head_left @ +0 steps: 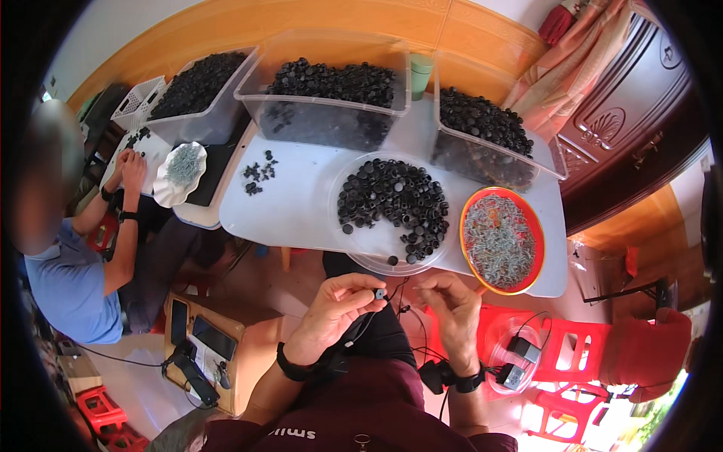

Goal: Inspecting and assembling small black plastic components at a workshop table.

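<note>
My left hand (337,307) pinches a small black plastic part (379,294) between thumb and fingertips, in front of my lap. To its right, my right hand (454,310) is raised with thumb and fingers drawn together; whatever they hold, if anything, is too small to make out. Just beyond both hands, at the table's near edge, sits a clear round tray (361,252) of loose black plastic caps (392,197). Right of that tray stands a red bowl with a yellow rim (539,248), filled with silvery screws (503,239).
Clear bins (324,128) of black parts line the table's back. A small pile of black pieces (260,173) lies left on the white table (301,207). At left a co-worker (75,279) works beside a white scalloped dish (167,190). Red stools (572,350) and cables stand right.
</note>
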`<act>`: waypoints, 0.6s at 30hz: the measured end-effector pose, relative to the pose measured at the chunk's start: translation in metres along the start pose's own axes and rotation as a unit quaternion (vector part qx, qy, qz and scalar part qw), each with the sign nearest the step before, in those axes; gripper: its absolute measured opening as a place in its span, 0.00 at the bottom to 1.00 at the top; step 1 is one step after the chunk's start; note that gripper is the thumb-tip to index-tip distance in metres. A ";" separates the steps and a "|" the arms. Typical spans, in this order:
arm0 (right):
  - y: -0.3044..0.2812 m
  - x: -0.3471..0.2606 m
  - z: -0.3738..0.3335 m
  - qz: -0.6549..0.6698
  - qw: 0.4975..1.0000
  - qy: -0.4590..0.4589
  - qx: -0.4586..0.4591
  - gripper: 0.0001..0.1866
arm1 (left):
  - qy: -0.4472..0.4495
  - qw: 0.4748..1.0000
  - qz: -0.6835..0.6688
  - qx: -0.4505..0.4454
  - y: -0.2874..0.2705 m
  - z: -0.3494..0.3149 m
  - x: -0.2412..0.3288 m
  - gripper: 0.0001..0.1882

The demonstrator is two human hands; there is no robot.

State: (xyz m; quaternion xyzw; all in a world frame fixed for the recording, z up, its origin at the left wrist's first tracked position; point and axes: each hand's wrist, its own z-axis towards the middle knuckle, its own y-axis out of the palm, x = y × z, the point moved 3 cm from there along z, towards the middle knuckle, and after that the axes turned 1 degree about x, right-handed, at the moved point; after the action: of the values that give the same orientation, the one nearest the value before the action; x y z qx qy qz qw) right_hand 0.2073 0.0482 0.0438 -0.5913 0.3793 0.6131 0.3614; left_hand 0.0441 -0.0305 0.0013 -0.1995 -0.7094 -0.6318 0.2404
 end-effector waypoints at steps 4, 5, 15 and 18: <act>0.028 0.008 -0.009 0.009 1.000 -0.018 -0.016 0.06 | 0.004 0.999 0.037 0.016 -0.005 -0.005 0.003 0.10; 0.031 0.008 -0.009 0.009 1.000 -0.016 -0.017 0.06 | 0.004 0.998 0.054 0.024 -0.003 -0.006 0.005 0.10; 0.039 0.004 -0.012 -0.084 0.995 -0.056 -0.004 0.06 | 0.037 0.990 0.133 0.033 -0.001 -0.005 0.005 0.09; 0.038 0.001 -0.012 -0.122 0.990 -0.076 0.008 0.06 | 0.062 0.983 0.169 0.040 0.002 -0.004 0.005 0.09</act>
State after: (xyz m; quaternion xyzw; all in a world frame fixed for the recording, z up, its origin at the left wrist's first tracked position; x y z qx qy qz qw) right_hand 0.1784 0.0201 0.0441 -0.5820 0.2808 0.6044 0.4660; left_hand 0.0415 -0.0346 0.0065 -0.2673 -0.6741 -0.5643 0.3946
